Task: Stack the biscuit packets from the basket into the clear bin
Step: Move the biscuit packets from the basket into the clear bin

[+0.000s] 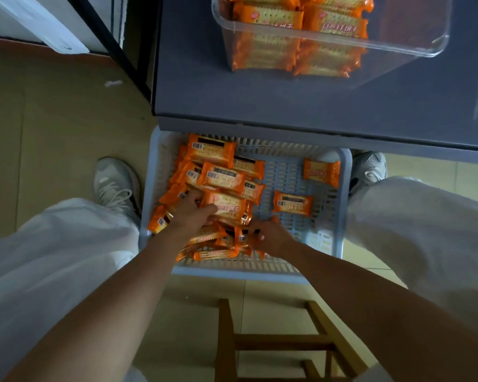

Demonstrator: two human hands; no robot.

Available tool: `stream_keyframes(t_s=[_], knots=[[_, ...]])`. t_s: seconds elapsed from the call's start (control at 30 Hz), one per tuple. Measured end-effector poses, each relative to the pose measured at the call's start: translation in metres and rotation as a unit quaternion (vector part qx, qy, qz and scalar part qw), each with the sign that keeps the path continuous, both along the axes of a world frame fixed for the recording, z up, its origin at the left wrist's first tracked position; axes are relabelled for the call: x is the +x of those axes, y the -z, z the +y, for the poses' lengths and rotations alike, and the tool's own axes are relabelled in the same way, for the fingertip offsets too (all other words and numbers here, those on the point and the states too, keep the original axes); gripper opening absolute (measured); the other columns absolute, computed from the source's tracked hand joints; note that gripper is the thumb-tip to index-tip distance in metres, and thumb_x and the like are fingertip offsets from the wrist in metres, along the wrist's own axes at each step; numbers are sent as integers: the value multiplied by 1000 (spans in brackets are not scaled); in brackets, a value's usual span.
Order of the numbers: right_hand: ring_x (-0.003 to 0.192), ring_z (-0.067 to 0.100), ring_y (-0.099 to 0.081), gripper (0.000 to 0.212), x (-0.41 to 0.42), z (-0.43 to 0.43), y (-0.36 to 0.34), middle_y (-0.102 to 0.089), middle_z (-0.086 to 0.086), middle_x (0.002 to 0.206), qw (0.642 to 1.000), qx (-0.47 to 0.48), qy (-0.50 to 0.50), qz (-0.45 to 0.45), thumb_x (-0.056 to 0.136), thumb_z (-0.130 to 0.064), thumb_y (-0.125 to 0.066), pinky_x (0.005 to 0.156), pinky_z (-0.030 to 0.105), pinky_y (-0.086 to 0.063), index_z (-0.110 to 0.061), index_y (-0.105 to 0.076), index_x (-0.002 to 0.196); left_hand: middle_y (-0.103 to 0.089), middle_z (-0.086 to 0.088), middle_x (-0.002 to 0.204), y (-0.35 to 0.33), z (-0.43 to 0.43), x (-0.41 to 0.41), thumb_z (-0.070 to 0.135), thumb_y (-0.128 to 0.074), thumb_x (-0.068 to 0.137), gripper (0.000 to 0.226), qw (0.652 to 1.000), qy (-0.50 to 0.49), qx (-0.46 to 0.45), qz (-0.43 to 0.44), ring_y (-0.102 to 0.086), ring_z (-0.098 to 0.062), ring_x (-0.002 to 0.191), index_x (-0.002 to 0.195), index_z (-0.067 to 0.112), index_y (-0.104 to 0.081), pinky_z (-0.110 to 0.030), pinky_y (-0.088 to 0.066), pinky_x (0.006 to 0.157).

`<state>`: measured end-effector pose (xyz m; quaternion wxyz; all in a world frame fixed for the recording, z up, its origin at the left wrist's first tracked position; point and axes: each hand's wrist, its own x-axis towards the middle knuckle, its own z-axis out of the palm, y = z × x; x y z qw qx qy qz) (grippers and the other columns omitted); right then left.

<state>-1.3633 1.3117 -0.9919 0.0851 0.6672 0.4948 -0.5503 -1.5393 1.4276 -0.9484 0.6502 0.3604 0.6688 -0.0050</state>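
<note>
A pale blue slotted basket (pixel 340 216) sits on the floor between my feet, with several orange biscuit packets (pixel 221 177) heaped in its left half and two loose ones (pixel 293 203) to the right. My left hand (pixel 193 213) grips a packet (pixel 228 206) in the heap, thumb over its near edge. My right hand (pixel 268 235) is down in the basket beside it, fingers curled round an orange packet (pixel 242 238). The clear bin (pixel 398 45) stands on the grey table at the top, holding stacked packets (pixel 282 17) in two columns.
The grey table (pixel 287 97) overhangs the basket's far edge. My legs in pale trousers and grey shoes (pixel 113 183) flank the basket. A wooden stool frame (pixel 284 340) is under me. A black frame leg (pixel 113 42) runs along the upper left.
</note>
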Motion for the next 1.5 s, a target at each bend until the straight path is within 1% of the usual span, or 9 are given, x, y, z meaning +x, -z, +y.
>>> stream_keyframes(t_s=[0.23,0.43,0.53,0.77,0.87,0.93,1.17,1.4,1.5], knots=[[91,21,-65,10,3,-6,9,-70,3,92,997,5,-36,-61,86,-31,-65,79,36,-54,-22,-68,88,-66,-13,111,-1,-2,-1,5,-65,88,38,1000,14,-4,-4,-68,-26,89,125,6,-54,-30,-57,76],[76,16,-62,7,32,8,-5,-72,10,85,992,68,94,44,82,-6,-67,72,29,-49,-10,-73,81,-66,-8,99,1,-3,3,6,-66,88,35,1000,-4,-17,-6,-69,-19,79,120,6,-53,-27,-58,76],[75,12,-59,21,53,22,-20,-65,1,78,979,47,179,83,87,-2,-61,77,31,-50,-19,-64,75,-65,-7,98,-4,-3,6,5,-66,87,32,1000,-6,-4,-16,-68,-21,81,117,9,-54,-30,-58,80],[58,6,-59,24,90,40,-75,-61,-4,64,832,82,499,228,95,0,-48,53,18,-50,-15,-55,78,-68,-8,98,-34,-3,14,16,-67,88,22,995,-33,89,37,-68,-27,91,104,14,-53,-44,-54,89],[57,8,-59,20,96,42,-89,-61,-4,62,760,88,561,316,93,-3,-50,58,23,-51,-15,-59,80,-70,-7,99,-49,-4,15,15,-66,89,11,995,-57,84,-9,-69,-29,92,97,19,-60,-47,-54,90],[62,12,-60,18,96,43,-98,-62,-1,66,745,89,564,344,90,-6,-53,63,27,-52,-17,-63,79,-71,-6,102,-64,-6,20,13,-64,91,12,993,-75,64,-71,-71,-24,91,96,22,-60,-42,-55,90],[81,21,-56,21,86,53,-140,-57,10,93,758,127,534,352,98,-7,-43,71,37,-48,-17,-56,84,-69,-7,102,-111,-15,40,7,-54,95,18,978,-76,84,-176,-70,-18,83,112,14,-55,-32,-55,76],[77,18,-56,21,65,65,-179,-57,6,83,761,167,520,350,100,-6,-42,67,30,-52,-13,-56,86,-72,-2,95,-151,-17,50,32,-56,95,17,956,-107,108,-252,-68,-16,81,98,18,-65,-34,-54,83],[75,17,-58,18,61,71,-191,-59,5,81,780,194,505,314,100,-8,-44,65,28,-52,-15,-57,89,-70,-8,106,-159,-15,51,21,-65,89,20,958,-71,150,-233,-68,-19,85,107,12,-64,-35,-54,86]])
